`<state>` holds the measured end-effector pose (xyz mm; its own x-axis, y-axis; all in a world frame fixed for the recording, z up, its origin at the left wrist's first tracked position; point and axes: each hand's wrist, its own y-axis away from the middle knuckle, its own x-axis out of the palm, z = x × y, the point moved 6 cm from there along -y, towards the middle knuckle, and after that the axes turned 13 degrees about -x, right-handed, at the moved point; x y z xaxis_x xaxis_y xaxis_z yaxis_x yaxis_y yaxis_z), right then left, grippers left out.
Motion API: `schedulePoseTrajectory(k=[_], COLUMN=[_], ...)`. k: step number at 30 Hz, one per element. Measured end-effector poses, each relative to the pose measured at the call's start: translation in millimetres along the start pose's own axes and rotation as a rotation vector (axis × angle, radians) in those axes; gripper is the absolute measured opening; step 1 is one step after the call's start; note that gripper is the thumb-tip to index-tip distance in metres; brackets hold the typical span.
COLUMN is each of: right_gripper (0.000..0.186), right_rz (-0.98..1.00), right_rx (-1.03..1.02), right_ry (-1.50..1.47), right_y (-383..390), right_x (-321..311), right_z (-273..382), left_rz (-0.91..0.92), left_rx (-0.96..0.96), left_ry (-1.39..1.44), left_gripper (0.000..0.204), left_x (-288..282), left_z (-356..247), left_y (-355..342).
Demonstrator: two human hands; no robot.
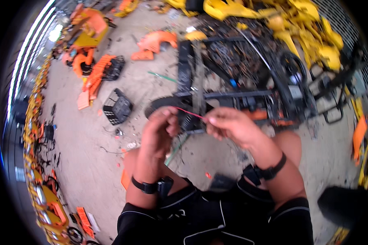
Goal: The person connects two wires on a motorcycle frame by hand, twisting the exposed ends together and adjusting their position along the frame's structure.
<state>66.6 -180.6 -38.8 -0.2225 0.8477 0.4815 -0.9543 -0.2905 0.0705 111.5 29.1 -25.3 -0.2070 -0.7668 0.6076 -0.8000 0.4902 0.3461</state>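
Note:
My left hand [161, 126] and my right hand [223, 126] are raised at mid view, both closed on a thin red wire [188, 111] stretched between them. Behind the wire lies a dark metal vehicle frame [233, 94] on the concrete floor, with a black tyre [151, 108] at its left near my left hand. A heap of small dark scrap pieces [229, 51] lies within the frame, and a little blue part [233, 83] shows among them.
Orange panels [153, 43] and a black plastic crate [116, 106] lie left of the frame. Yellow panels [290, 30] pile at the back right. A long row of yellow and orange vehicles [49, 206] lines the left side. A black seat-like object [339, 204] is at the lower right.

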Motion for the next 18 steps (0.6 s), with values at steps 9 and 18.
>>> schedulePoseTrajectory(k=[9,18], right_gripper=[0.019,0.016], right_rz=[-0.011,0.023], right_rx=[0.022,0.079], right_ry=[0.256,0.384], right_y=[7.2,13.6], right_x=[7.6,5.6], right_z=[3.7,-6.3], left_rz=[0.089,0.223], left_rx=[0.015,-0.016], left_ry=[0.005,-0.023], left_gripper=[0.021,0.021], left_x=[8.0,7.7], left_z=[-5.1,1.2], left_y=[-1.7,7.6])
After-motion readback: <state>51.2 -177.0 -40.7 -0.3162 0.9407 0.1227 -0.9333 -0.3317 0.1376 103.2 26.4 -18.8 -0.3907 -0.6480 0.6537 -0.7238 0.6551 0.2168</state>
